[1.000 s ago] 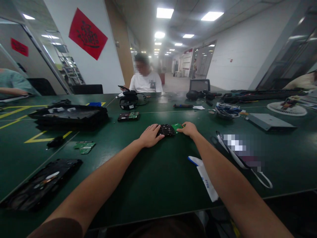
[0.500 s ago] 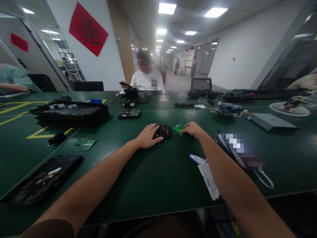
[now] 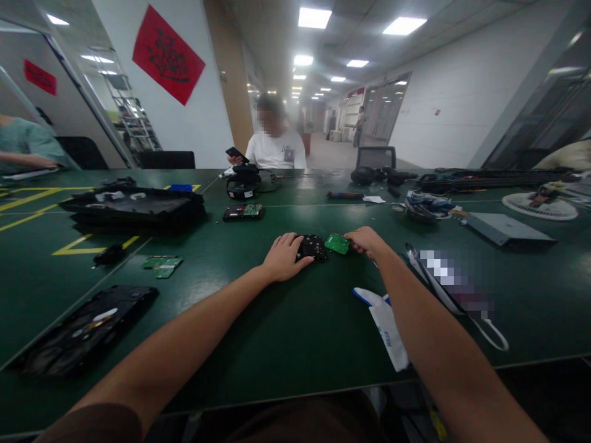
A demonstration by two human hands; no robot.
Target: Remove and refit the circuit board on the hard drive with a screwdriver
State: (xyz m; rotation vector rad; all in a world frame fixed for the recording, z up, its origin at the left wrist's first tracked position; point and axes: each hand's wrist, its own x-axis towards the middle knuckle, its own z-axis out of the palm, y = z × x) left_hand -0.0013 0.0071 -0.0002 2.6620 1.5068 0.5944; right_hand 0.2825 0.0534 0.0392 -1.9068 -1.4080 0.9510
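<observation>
- One black plastic casing [image 3: 87, 332], near left on the green desk [image 3: 258, 354].
- Stacked black trays [image 3: 133, 215] beyond it.
- Loose green circuit-board pieces [image 3: 162, 266], right of casing.
- Drive with exposed board [image 3: 243, 213], farther back.
- Left hand [image 3: 282, 258]: grip spans left end of black hard drive [image 3: 314, 247], fingers over top, thumb along near edge; drive lies on desk, centre.
- Small green circuit board [image 3: 337, 243]: just beside drive's right end; whether raised, cannot tell.
- Right hand [image 3: 368, 241]: grip pinches that board's right edge.
- White-and-blue packet [image 3: 388, 335], nearer, beside right forearm.
</observation>
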